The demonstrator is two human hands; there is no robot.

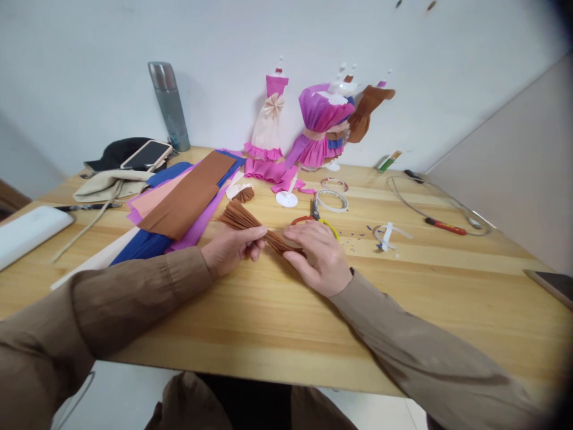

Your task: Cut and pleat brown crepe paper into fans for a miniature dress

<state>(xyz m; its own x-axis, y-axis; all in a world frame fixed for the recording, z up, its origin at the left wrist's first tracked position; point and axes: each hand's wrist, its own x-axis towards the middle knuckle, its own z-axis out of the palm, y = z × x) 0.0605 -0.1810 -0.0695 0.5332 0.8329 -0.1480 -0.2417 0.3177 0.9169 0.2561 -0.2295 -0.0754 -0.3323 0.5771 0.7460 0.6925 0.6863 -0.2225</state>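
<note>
My left hand [233, 248] pinches the middle of a pleated brown paper fan [244, 218] that lies on the wooden table [268, 310]. My right hand [317, 254] grips the narrow gathered end of the same brown pleats, fingers curled over it. The fan spreads open toward the upper left. Just beyond my right hand lie scissors [313, 218] with red and yellow handles.
Stacked brown, pink, purple and blue paper sheets [183, 200] lie at the left. Small paper dresses on stands [313, 125] line the wall. Tape rolls [332, 201], a white stand [287, 199], a phone [145, 154], a bottle [170, 106], a red-handled tool with cable [441, 226] are around.
</note>
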